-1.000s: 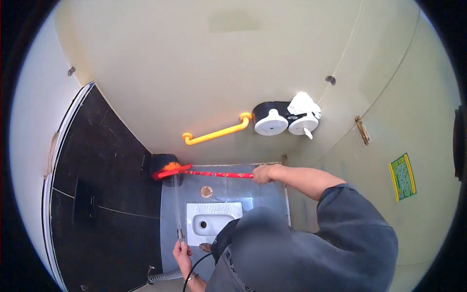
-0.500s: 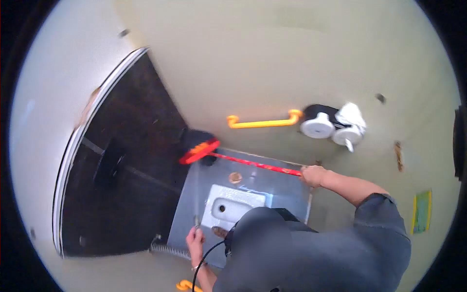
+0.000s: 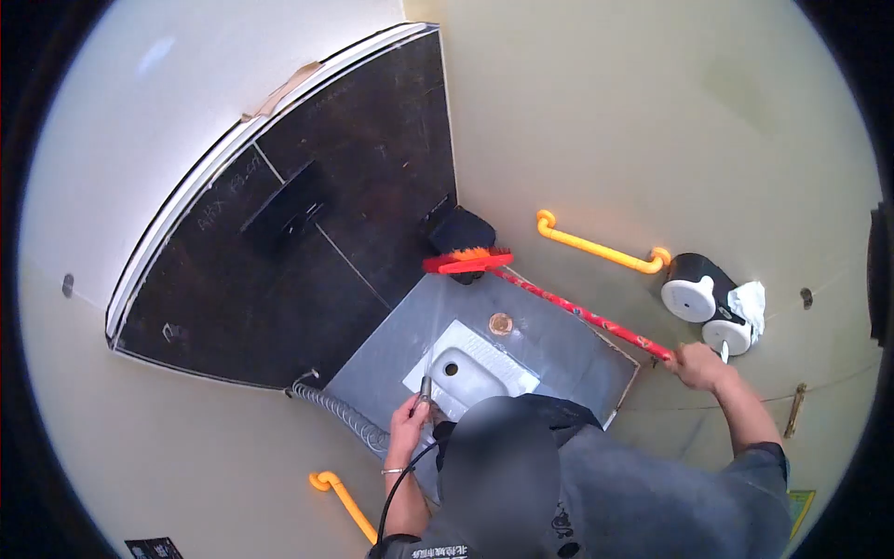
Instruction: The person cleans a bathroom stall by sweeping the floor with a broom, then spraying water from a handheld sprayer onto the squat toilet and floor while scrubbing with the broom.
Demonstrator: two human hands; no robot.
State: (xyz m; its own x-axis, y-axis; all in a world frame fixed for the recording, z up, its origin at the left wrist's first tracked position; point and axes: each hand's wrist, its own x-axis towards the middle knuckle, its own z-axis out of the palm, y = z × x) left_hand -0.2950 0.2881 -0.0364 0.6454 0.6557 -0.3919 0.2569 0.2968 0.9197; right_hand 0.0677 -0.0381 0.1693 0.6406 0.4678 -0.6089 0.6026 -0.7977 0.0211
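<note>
My right hand [image 3: 700, 366] is wrapped round the end of the red patterned handle of a broom [image 3: 596, 320]. The broom's red head with orange bristles [image 3: 470, 260] is raised at the far corner, bristles upward, in front of a black bin [image 3: 461, 228]. My left hand [image 3: 408, 424] grips a metal spray nozzle [image 3: 426, 387], pointed toward the white squat toilet [image 3: 477, 365] in the grey floor. A coiled silvery hose [image 3: 340, 410] runs from the wall toward my left arm; where it joins the nozzle is hidden.
Yellow grab bars are fixed to the right wall [image 3: 605, 252] and the left wall [image 3: 345, 508]. A black toilet-roll holder [image 3: 694, 270] with white paper is beside the right bar. A round brass-coloured drain cover [image 3: 501, 324] lies in the floor. Ahead stands a dark tiled wall [image 3: 372, 158].
The view has turned, shifting the room rightward. The broom's head stays by the bin. My left hand has brought the nozzle closer to the toilet; a faint pale streak before it is gone.
</note>
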